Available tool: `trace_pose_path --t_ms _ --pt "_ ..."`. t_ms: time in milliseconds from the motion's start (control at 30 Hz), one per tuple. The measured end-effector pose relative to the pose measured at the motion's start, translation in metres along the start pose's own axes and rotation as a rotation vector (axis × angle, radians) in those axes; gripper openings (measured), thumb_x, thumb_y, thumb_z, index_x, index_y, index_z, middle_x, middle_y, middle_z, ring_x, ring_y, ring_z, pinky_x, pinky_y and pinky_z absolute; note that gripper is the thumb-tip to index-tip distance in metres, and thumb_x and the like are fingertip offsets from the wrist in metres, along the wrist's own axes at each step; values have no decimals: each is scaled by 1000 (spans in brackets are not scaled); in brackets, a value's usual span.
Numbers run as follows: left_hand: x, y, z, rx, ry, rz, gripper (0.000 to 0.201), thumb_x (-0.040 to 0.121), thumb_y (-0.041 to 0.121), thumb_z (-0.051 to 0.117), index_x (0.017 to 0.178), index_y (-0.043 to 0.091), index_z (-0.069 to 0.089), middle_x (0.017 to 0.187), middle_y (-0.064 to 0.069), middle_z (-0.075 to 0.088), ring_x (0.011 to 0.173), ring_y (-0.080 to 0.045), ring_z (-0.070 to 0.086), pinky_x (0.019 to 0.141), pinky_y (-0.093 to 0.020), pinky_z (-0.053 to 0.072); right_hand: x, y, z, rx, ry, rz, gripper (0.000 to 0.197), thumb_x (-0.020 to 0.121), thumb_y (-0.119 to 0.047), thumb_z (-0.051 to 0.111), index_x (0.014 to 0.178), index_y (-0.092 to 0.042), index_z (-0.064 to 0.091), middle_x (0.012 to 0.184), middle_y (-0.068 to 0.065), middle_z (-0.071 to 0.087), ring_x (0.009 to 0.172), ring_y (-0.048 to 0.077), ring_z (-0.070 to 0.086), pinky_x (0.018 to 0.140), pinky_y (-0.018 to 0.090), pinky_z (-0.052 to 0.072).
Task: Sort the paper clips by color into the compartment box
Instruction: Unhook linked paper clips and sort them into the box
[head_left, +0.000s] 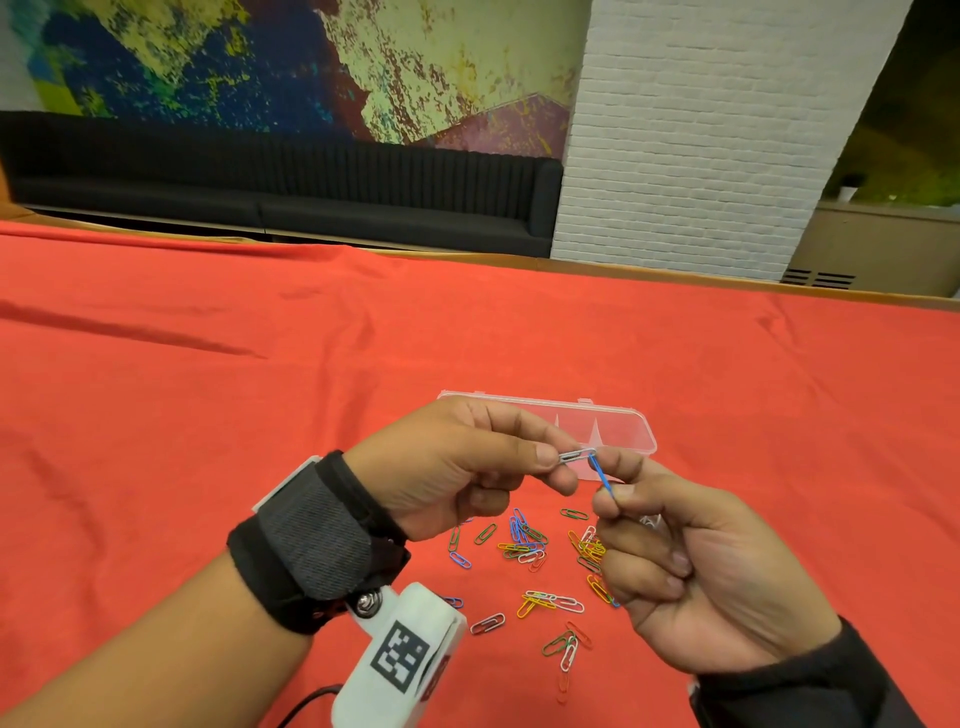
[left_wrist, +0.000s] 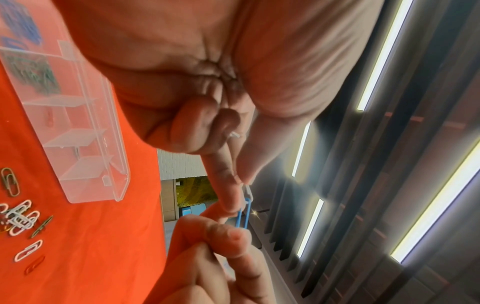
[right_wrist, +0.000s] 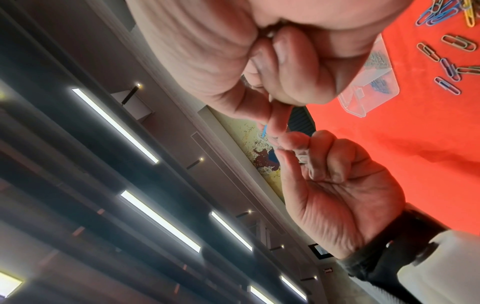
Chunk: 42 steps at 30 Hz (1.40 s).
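Note:
Both hands are raised above the red cloth in front of the clear compartment box (head_left: 626, 434). My left hand (head_left: 557, 464) pinches a white paper clip (head_left: 575, 456) between thumb and forefinger. My right hand (head_left: 607, 498) pinches a blue paper clip (head_left: 602, 474) by its lower end. The two clips meet at their tips and look hooked together. In the left wrist view the white clip (left_wrist: 248, 191) joins the blue clip (left_wrist: 245, 215) just past my forefinger. The box (left_wrist: 114, 131) holds blue and green clips in separate compartments.
Several loose paper clips (head_left: 524, 540) in blue, green, yellow, red and white lie scattered on the red cloth (head_left: 260, 389) under and near my hands. A second cluster (head_left: 553, 603) lies closer to me. A black sofa and a white brick pillar stand beyond the table.

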<state>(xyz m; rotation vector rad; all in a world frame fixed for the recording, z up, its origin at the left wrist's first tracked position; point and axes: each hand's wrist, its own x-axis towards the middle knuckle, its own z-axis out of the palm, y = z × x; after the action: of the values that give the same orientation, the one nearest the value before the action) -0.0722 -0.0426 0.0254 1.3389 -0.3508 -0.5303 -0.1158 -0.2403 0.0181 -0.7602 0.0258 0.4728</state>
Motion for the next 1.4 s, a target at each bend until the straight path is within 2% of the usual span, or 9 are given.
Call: trace_pose_path --t_ms 267,467,600,733,800,900,1100,1233,1400 --pt "-1 2 2 72 65 21 16 84 1 65 91 11 76 81 -10 71 54 -9 30 48 -23 17 -3 -1 3 -50 24 -47 35 50 1 67 82 -11 73 64 8 55 29 4 22 29 15 16" --pt "-2 4 7 156 116 44 12 73 4 70 77 15 73 74 -12 71 56 -11 45 47 -25 20 -6 1 8 -217 66 -153 27 71 8 50 83 -8 69 60 12 54 29 3 18 35 14 11" --pt "-5 7 10 221 85 20 5 73 8 69 76 11 69 72 -10 71 54 -12 33 45 -23 22 -9 3 10 -352 61 -243 32 64 2 59 93 -5 69 61 12 56 32 4 15 38 15 10" --pt "-9 11 15 451 51 49 3 73 15 69 73 17 69 64 3 67 51 -7 44 47 -23 28 -11 4 10 -470 59 -309 30 76 13 55 90 -7 73 63 12 55 38 8 14 40 16 10" --pt "-9 11 18 554 47 70 1 72 17 71 72 18 71 59 8 61 54 -8 46 53 -27 35 -12 5 9 -543 65 -325 35 83 16 50 84 -10 73 66 15 53 40 8 14 41 16 11" --pt "-11 10 22 630 52 106 4 73 18 71 75 14 73 67 -2 69 64 -18 52 61 -38 40 -13 4 7 -615 60 -340 41 84 18 47 81 -13 73 67 16 52 43 9 14 41 15 13" --pt "-10 9 23 532 117 113 13 78 0 66 73 10 71 58 -6 67 40 -11 37 42 -19 28 -11 5 3 -757 58 -401 28 68 -3 55 84 -20 71 65 10 56 40 12 21 40 16 22" --pt "-5 4 20 398 151 83 10 70 11 61 77 10 68 52 -6 63 38 -10 34 39 -16 24 -14 9 9 -782 10 -363 24 67 -7 56 81 -21 69 61 6 56 41 14 24 39 14 21" --pt "-5 5 15 362 11 57 22 72 6 54 76 19 72 59 -7 64 43 -11 31 42 -18 23 -13 8 11 -707 38 -374 25 68 -3 55 81 -19 70 64 10 58 41 10 17 40 14 19"
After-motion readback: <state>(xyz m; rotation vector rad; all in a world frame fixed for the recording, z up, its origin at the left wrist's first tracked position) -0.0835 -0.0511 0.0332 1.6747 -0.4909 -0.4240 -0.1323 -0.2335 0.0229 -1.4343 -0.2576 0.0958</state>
